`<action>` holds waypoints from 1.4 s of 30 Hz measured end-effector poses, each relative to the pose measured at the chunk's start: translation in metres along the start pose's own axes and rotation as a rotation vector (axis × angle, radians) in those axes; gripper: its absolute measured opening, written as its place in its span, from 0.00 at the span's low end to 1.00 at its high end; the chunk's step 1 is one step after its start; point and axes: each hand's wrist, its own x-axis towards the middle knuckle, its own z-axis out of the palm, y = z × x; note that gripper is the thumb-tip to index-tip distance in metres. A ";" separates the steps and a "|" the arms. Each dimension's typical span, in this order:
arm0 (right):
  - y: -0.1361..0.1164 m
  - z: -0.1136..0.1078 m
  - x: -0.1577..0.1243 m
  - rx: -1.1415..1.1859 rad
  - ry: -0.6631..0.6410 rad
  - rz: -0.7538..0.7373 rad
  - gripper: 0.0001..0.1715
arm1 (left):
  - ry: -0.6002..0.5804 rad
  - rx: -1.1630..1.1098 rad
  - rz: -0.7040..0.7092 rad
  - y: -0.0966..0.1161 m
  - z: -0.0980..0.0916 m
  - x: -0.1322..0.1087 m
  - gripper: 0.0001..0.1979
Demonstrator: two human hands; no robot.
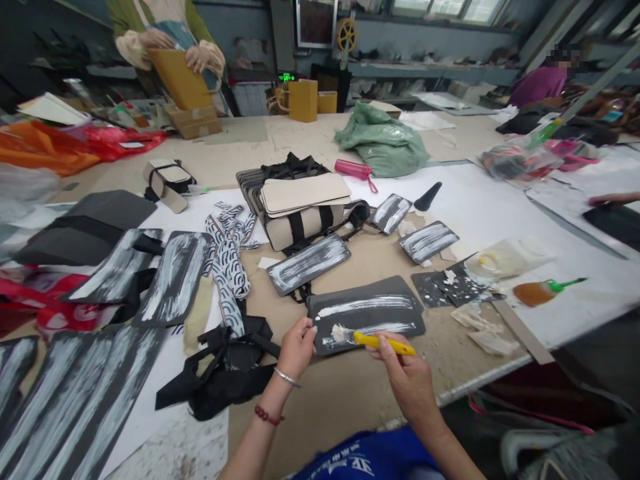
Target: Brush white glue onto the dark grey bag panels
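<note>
My right hand (400,363) is closed round the yellow handle of a paintbrush (385,343). Its bristles, loaded with white paste, touch a dark grey panel (367,315) streaked with white. At that panel's left edge, my left hand (299,343) pinches the corner between thumb and fingers. Just beyond lies a smaller coated panel (310,263), with two more pieces farther right, one being a grey rectangle (429,241). Left of my left hand are black straps (230,363) and a blue-and-white patterned strap (227,273).
Larger white-streaked panels (85,393) spread over the left side. A stack of beige and dark pieces (305,193) stands mid-table. To the right are a white container (510,259) and an amber bottle (535,291). Across the table, a person holds a yellow-brown board (180,80).
</note>
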 end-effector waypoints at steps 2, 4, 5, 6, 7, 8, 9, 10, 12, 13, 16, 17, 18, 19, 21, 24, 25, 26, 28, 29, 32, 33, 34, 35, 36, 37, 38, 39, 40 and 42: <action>0.009 -0.005 0.003 -0.053 0.001 -0.023 0.21 | 0.038 -0.084 -0.049 -0.003 -0.005 -0.005 0.10; 0.021 -0.018 0.012 -0.176 0.064 -0.060 0.22 | 0.079 -0.131 -0.100 -0.007 -0.009 -0.008 0.12; 0.026 -0.028 0.018 -0.248 0.111 -0.076 0.24 | 0.090 -0.147 -0.125 -0.009 -0.011 -0.010 0.13; 0.029 -0.038 0.025 -0.313 0.162 -0.089 0.25 | 0.095 -0.160 -0.146 -0.010 -0.011 -0.012 0.14; 0.031 -0.049 0.034 -0.367 0.211 -0.100 0.26 | 0.097 -0.171 -0.160 -0.012 -0.011 -0.013 0.15; 0.032 -0.059 0.042 -0.408 0.249 -0.116 0.27 | 0.101 -0.179 -0.166 -0.013 -0.010 -0.015 0.16; 0.031 -0.067 0.051 -0.440 0.276 -0.144 0.26 | 0.108 -0.183 -0.162 -0.013 -0.009 -0.016 0.16; 0.030 -0.073 0.058 -0.468 0.299 -0.190 0.26 | 0.120 -0.184 -0.154 -0.013 -0.008 -0.017 0.17; 0.029 -0.077 0.068 -0.519 0.308 -0.324 0.24 | 0.144 -0.180 -0.135 -0.013 -0.004 -0.020 0.17; 0.030 -0.075 0.069 -0.544 0.284 -0.399 0.23 | 0.154 -0.176 -0.131 -0.012 -0.003 -0.021 0.17; 0.035 -0.055 0.052 -0.593 0.129 -0.563 0.19 | 0.184 -0.169 -0.122 -0.013 0.001 -0.026 0.18; 0.035 -0.047 0.041 -0.593 0.067 -0.593 0.17 | 0.193 -0.169 -0.114 -0.013 0.002 -0.027 0.18; 0.034 -0.039 0.030 -0.582 0.006 -0.622 0.15 | 0.204 -0.170 -0.107 -0.014 0.003 -0.028 0.18; 0.031 -0.032 0.020 -0.545 -0.050 -0.661 0.14 | 0.216 -0.170 -0.100 -0.016 0.003 -0.029 0.18; 0.022 -0.025 0.010 -0.455 -0.138 -0.702 0.14 | 0.235 -0.169 -0.095 -0.019 0.005 -0.031 0.18; 0.012 -0.029 0.028 -0.385 -0.106 -0.718 0.12 | 0.246 -0.182 -0.099 -0.022 0.009 -0.032 0.16; 0.013 -0.031 0.040 -0.396 -0.071 -0.715 0.12 | 0.248 -0.191 -0.101 -0.022 0.011 -0.032 0.16; 0.016 -0.032 0.052 -0.425 -0.040 -0.707 0.12 | 0.249 -0.202 -0.104 -0.022 0.013 -0.032 0.17; 0.024 -0.031 0.069 -0.485 -0.006 -0.686 0.15 | 0.264 -0.220 -0.115 -0.020 0.018 -0.032 0.16; 0.027 -0.028 0.071 -0.494 -0.015 -0.680 0.17 | 0.278 -0.226 -0.124 -0.018 0.020 -0.032 0.16; 0.024 -0.017 0.057 -0.354 -0.146 -0.649 0.16 | 0.316 -0.231 -0.135 -0.016 0.024 -0.033 0.15; 0.019 -0.013 0.048 -0.273 -0.193 -0.615 0.15 | 0.320 -0.237 -0.138 -0.015 0.025 -0.034 0.14; 0.013 -0.009 0.040 -0.190 -0.229 -0.563 0.14 | 0.318 -0.243 -0.143 -0.015 0.026 -0.034 0.14; 0.007 -0.005 0.034 -0.108 -0.256 -0.495 0.13 | 0.315 -0.249 -0.150 -0.015 0.027 -0.035 0.13; 0.002 0.000 0.029 -0.029 -0.277 -0.418 0.13 | 0.316 -0.253 -0.160 -0.016 0.028 -0.036 0.12; -0.001 0.006 0.027 0.047 -0.302 -0.339 0.14 | 0.324 -0.254 -0.170 -0.016 0.029 -0.036 0.12; -0.002 0.012 0.027 0.119 -0.334 -0.261 0.15 | 0.337 -0.252 -0.178 -0.016 0.030 -0.037 0.11; 0.000 0.017 0.029 0.175 -0.364 -0.194 0.17 | 0.355 -0.245 -0.182 -0.016 0.031 -0.037 0.11; 0.005 0.021 0.033 0.203 -0.384 -0.148 0.18 | 0.373 -0.239 -0.184 -0.017 0.032 -0.038 0.10; 0.017 0.022 0.045 0.168 -0.368 -0.128 0.21 | 0.405 -0.229 -0.184 -0.017 0.035 -0.039 0.10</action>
